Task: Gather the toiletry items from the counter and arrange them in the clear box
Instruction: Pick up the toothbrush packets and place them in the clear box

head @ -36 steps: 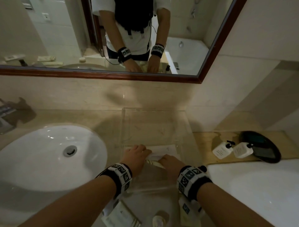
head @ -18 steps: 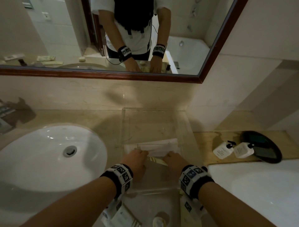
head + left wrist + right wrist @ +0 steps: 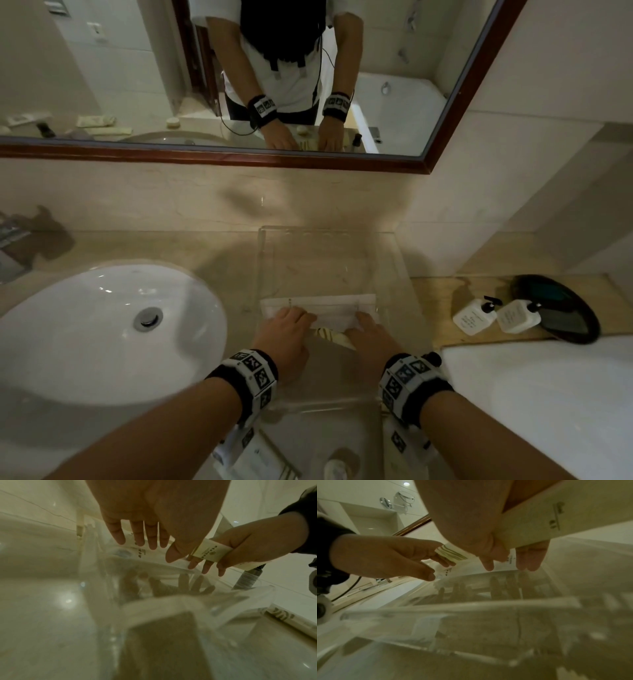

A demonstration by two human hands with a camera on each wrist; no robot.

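Inside clear box (image 3: 329,246), white packet (image 3: 318,305) under both hands' straight fingertips (right hand (image 3: 368,337) clasping striped sachet (image 3: 334,335)).

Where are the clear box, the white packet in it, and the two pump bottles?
clear box (image 3: 399,274): head view, bare right wall.
white packet (image 3: 329,305): head view, middle of its flat top, beyond the fingertips.
pump bottles (image 3: 474,318): head view, body of the left one of the pair.
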